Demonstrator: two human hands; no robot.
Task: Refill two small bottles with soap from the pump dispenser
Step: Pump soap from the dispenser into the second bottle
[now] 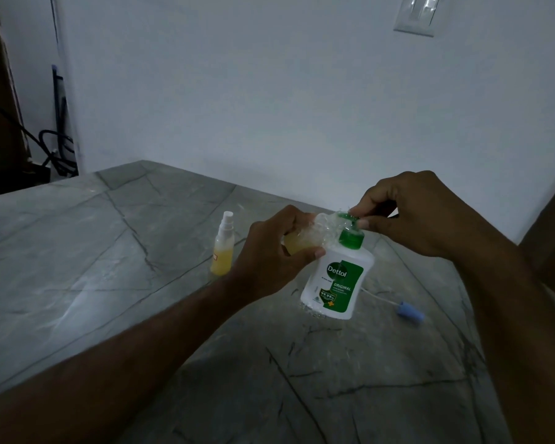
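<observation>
A white Dettol pump dispenser [338, 280] with a green label and green pump top stands on the grey marble counter. My right hand [410, 216] pinches the green pump head from above. My left hand [276, 251] grips a small clear bottle [305, 238] with yellow liquid, tilted with its mouth against the pump nozzle. A second small bottle [222, 249], holding yellow liquid and fitted with a white spray top, stands upright to the left, apart from both hands.
A blue spray cap with a thin white tube [410, 310] lies on the counter [109, 267] right of the dispenser. A white wall runs behind, with a light switch [418, 14] high up. Dark cables [56, 149] hang at the far left.
</observation>
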